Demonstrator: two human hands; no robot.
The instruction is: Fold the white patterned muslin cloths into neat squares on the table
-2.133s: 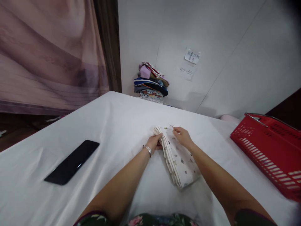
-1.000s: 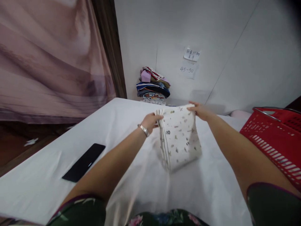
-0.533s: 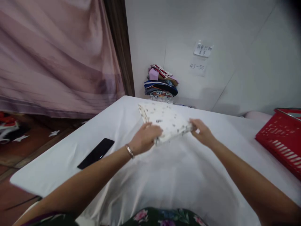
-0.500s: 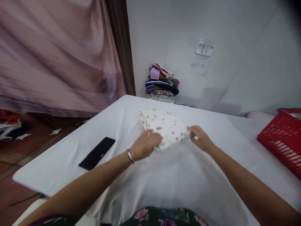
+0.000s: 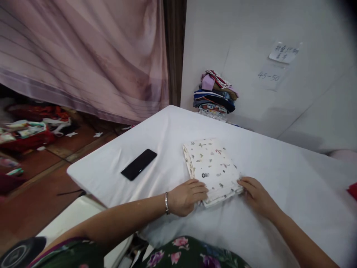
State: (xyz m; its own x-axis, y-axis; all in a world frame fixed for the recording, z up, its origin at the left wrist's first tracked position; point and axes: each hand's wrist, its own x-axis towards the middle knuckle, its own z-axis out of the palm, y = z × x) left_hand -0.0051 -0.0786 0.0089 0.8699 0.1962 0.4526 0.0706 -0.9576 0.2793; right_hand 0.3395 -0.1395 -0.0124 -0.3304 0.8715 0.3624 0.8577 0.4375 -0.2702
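Note:
A folded white cloth (image 5: 213, 169) printed with small plants and animals lies on the white-covered table (image 5: 267, 167), its layers showing along the left and near edges. My left hand (image 5: 189, 195), with a bracelet at the wrist, grips its near left corner; the fingers lie over the top and the thumb is hidden. At the near right corner, my right hand (image 5: 255, 191) pinches the edge between thumb and fingers. Left of the cloth, apart from both hands, rests a black phone (image 5: 139, 164).
Several folded garments (image 5: 214, 96) are stacked beyond the table's far edge, against a wall with handwritten paper signs (image 5: 283, 53). A pink curtain (image 5: 111, 56) hangs at the back left. Part of a red basket (image 5: 353, 190) shows at the right edge.
The cloth has come nearer to me with both hands still at its near corners, and it lies flatter. My view has turned left, so the red basket is mostly out of frame.

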